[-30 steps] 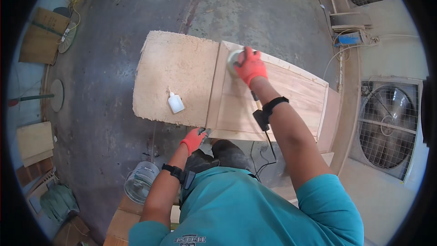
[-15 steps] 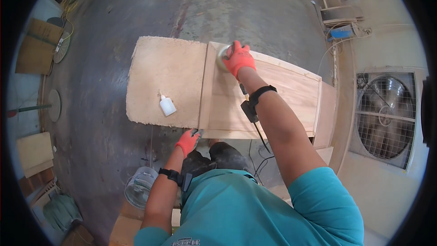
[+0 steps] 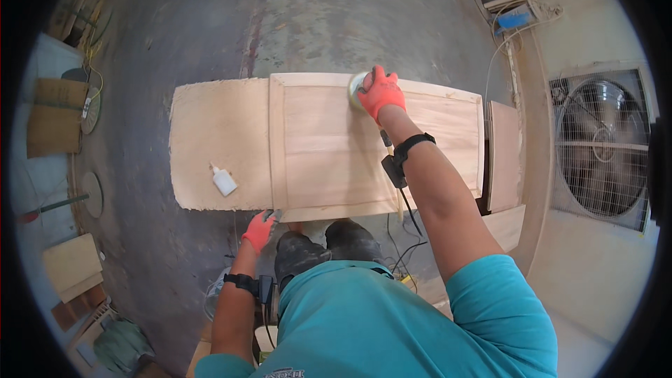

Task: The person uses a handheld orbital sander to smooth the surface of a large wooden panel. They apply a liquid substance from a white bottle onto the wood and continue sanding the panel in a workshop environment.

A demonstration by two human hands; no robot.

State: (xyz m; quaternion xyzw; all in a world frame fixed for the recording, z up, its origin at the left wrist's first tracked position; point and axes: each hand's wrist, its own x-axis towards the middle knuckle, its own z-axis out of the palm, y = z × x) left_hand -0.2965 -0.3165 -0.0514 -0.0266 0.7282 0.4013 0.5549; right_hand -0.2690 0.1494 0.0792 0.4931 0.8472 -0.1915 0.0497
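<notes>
A framed wooden panel, like a cabinet door, lies flat across a fuzzy-edged tan board that sticks out at its left. My right hand, in an orange-red glove, is closed over a round power sander resting on the panel's far rail. Its pad partly shows left of my fingers, and a hose runs back under my forearm. My left hand, gloved alike, grips the panel's near left corner; its fingertips are partly hidden. A white squeeze bottle lies on the tan board.
A large caged fan stands at the right wall. Near my legs, cables hang below the panel, and a clear bucket sits beside my left forearm. Boards and a cardboard box line the left wall.
The sander, in my right hand, has moved right along the panel's far rail, away from its left corner. My left hand stays at the near left corner. The whole view has shifted.
</notes>
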